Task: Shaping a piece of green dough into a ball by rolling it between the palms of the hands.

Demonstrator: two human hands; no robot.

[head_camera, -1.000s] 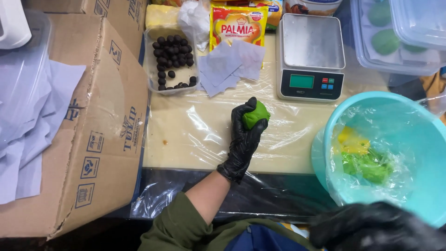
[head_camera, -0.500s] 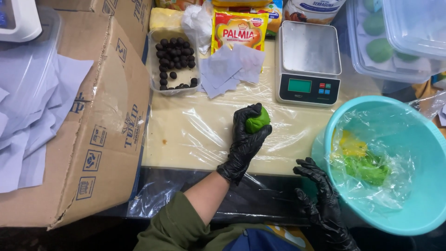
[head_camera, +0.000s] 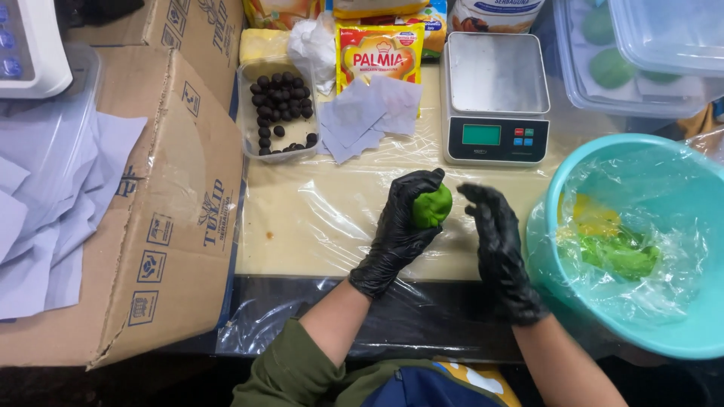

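My left hand (head_camera: 398,230), in a black glove, is closed around a green ball of dough (head_camera: 432,207) above the plastic-covered table (head_camera: 317,218). My right hand (head_camera: 494,245), also in a black glove, is up beside the ball with its fingers spread and holds nothing; a small gap separates it from the dough. To the right stands a turquoise bowl (head_camera: 558,177) lined with clear film, with more green dough (head_camera: 622,252) and a yellow lump inside.
A digital kitchen scale (head_camera: 494,98) stands behind my hands. A clear tub of dark small balls (head_camera: 277,105), paper squares (head_camera: 366,117) and a yellow packet (head_camera: 381,53) lie at the back. A cardboard box (head_camera: 162,203) sits on the left, lidded containers (head_camera: 641,53) at the right.
My right hand has risen from the table's lower edge to just beside the green dough ball. My left hand has stayed in place with the ball.
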